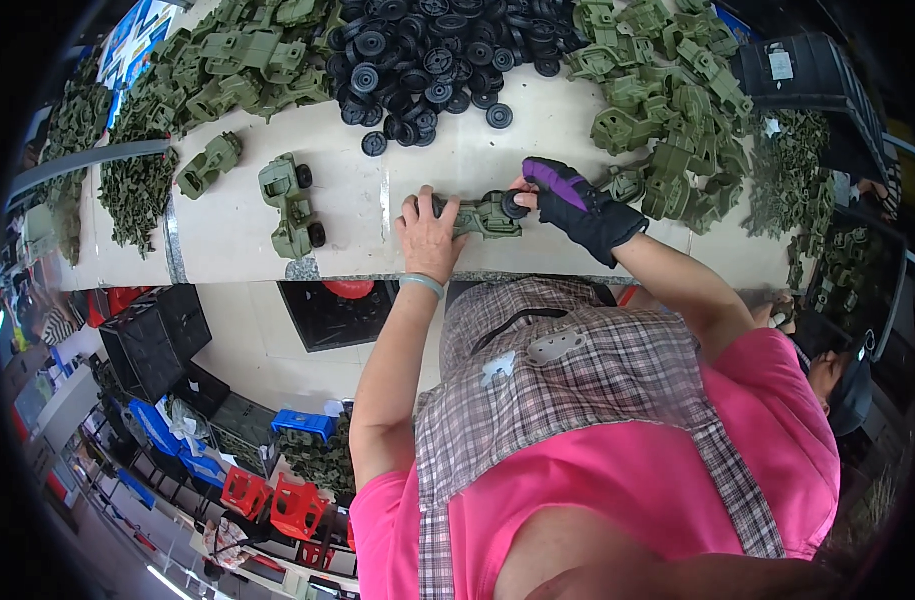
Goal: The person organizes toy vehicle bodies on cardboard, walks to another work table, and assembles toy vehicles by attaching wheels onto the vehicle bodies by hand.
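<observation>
Near the table's front edge lies a green plastic toy vehicle body [488, 218]. My left hand [430, 238], bare and with a bracelet at the wrist, closes over its left end. A dark wheel shows partly beneath those fingers. My right hand [578, 208] wears a black and purple glove with bare fingertips. Its thumb and fingers pinch a black toy wheel [515, 205] against the body's right end; whether the wheel is seated on it I cannot tell. Left of my hands rests another green vehicle body [288, 210] with two black wheels along its right side.
A heap of black wheels [438, 60] lies at the back centre, between piles of green body parts [263, 55] on the left and green parts [678, 110] on the right. One loose green piece [210, 165] sits at left. A black crate [808, 70] stands far right.
</observation>
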`<state>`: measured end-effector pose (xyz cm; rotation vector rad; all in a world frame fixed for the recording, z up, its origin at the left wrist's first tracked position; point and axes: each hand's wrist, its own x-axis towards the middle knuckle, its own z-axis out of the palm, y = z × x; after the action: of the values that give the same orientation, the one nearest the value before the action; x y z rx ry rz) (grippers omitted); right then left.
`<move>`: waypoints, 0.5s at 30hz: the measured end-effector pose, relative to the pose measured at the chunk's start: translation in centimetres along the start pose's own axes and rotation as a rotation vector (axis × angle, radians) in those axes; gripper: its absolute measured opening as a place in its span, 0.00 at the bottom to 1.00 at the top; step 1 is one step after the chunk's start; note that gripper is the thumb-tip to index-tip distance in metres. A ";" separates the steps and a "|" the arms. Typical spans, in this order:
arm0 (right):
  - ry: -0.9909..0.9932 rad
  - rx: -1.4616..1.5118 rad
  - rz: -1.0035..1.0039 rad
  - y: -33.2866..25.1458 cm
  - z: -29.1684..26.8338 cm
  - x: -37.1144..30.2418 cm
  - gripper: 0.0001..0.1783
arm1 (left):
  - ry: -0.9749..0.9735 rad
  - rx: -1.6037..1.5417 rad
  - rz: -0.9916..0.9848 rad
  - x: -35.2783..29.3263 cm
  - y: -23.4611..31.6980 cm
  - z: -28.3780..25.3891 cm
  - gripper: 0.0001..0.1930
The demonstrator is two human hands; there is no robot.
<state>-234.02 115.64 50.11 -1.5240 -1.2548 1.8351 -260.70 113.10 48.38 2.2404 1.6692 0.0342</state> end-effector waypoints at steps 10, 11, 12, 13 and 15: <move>0.005 -0.405 -0.190 -0.4 1.2 1.0 0.14 | -0.018 -0.009 -0.057 -0.8 1.6 1.1 0.40; 0.005 -0.403 -0.169 -0.4 0.9 1.0 0.16 | -0.006 -0.018 -0.065 -0.6 1.7 1.4 0.41; 0.005 -0.406 -0.172 -0.8 0.8 1.1 0.16 | 0.009 -0.020 -0.074 -0.6 1.7 1.3 0.42; 0.032 -0.571 -0.289 -1.5 0.5 1.2 0.18 | 0.015 -0.022 -0.075 -0.5 1.8 1.3 0.42; 0.041 -0.732 -0.445 -3.0 0.9 1.6 0.20 | 0.034 -0.029 -0.109 -0.8 1.4 -0.1 0.42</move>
<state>-235.92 118.05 51.75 -1.4163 -2.1831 1.0984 -259.67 112.04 49.03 2.1356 1.7939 0.0696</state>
